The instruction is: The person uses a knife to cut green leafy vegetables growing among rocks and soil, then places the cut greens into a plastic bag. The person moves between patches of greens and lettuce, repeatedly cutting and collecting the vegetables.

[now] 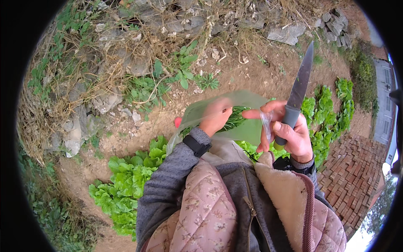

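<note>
A kitchen knife (301, 82) with a grey handle is gripped in my right hand (291, 134), its blade pointing up and away. A gathered strip of a thin translucent plastic bag (255, 129) lies across the fingers of that same hand. My left hand (217, 115) reaches into the bag, partly veiled by its film. Its fingers look curled, but what they hold is hidden. Long thin green leaves (234, 119), like chives, lie in the bag beside and below the left hand.
Leafy lettuce plants (135, 176) grow at left, and another row of lettuce (330, 110) at right. Bare soil (245, 72) lies ahead, up to a stone bank (126, 63) covered with dry vines. Brick paving (352, 167) lies at right. A small red object (178, 122) shows beside the bag.
</note>
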Motion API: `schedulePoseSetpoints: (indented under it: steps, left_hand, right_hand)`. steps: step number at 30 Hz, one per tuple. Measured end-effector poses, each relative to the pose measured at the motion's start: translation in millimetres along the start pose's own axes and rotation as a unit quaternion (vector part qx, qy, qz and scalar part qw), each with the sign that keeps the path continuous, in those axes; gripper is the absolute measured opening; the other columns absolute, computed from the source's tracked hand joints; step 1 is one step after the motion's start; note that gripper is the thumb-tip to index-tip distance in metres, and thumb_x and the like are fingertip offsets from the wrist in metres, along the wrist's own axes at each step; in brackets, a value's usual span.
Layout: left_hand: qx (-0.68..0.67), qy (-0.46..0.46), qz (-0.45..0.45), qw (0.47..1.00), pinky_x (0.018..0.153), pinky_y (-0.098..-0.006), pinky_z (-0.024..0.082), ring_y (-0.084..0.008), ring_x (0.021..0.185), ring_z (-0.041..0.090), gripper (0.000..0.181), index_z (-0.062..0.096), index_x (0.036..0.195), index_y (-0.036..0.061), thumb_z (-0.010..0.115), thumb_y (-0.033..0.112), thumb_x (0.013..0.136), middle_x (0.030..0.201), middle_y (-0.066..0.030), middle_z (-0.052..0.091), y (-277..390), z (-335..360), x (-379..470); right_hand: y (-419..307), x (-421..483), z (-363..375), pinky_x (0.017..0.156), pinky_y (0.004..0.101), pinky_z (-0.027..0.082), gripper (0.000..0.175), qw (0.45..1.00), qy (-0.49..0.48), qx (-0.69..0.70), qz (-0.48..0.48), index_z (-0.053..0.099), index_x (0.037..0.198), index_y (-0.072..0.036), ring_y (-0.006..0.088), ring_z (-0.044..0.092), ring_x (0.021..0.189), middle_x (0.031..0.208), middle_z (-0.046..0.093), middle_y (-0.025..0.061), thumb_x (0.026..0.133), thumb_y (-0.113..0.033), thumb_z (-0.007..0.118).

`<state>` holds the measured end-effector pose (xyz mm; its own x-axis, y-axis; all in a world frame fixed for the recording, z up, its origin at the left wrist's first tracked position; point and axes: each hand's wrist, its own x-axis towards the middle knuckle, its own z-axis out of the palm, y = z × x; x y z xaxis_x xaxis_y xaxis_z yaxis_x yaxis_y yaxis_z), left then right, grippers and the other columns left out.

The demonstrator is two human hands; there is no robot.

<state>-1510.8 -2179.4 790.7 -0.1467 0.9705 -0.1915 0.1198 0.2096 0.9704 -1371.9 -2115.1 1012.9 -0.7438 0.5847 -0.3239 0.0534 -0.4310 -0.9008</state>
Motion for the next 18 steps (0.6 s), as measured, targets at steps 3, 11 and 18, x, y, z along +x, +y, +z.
schedulePoseSetpoints:
  steps: [3,11,18]
  left_hand:
    - [0.098,0.057,0.072,0.991,0.071,-0.0462,0.047,-0.0354,0.081,0.061,0.019,0.064,0.093,0.0047,0.064,0.021,0.083,0.087,-0.0132,0.064,10,9,2]
    - [0.289,-0.014,0.058,0.956,0.070,-0.0468,0.046,-0.0323,0.076,0.062,0.016,0.067,0.085,0.0087,0.067,0.020,0.074,0.075,-0.0094,0.062,20,21,7]
    - [-0.022,0.008,0.009,1.000,0.072,-0.0377,0.046,-0.0258,0.078,0.062,0.013,0.067,0.083,0.0047,0.066,0.015,0.077,0.082,-0.0091,0.065,6,17,1]
  right_hand:
    - [3,3,0,0.060,0.0380,0.061,0.038,1.000,-0.009,0.004,-0.002,0.044,0.129,0.004,0.0245,0.068,0.064,0.125,0.051,0.0393,0.096,-0.013,0.053]
    - [2,5,-2,0.062,0.0392,0.061,0.039,1.000,-0.008,0.000,0.002,0.044,0.129,0.004,0.0242,0.068,0.063,0.126,0.051,0.0390,0.096,-0.014,0.053]
    - [1,1,-5,0.063,0.0372,0.059,0.037,1.000,-0.003,0.013,0.011,0.044,0.129,0.005,0.0226,0.066,0.065,0.126,0.054,0.0338,0.097,-0.012,0.052]
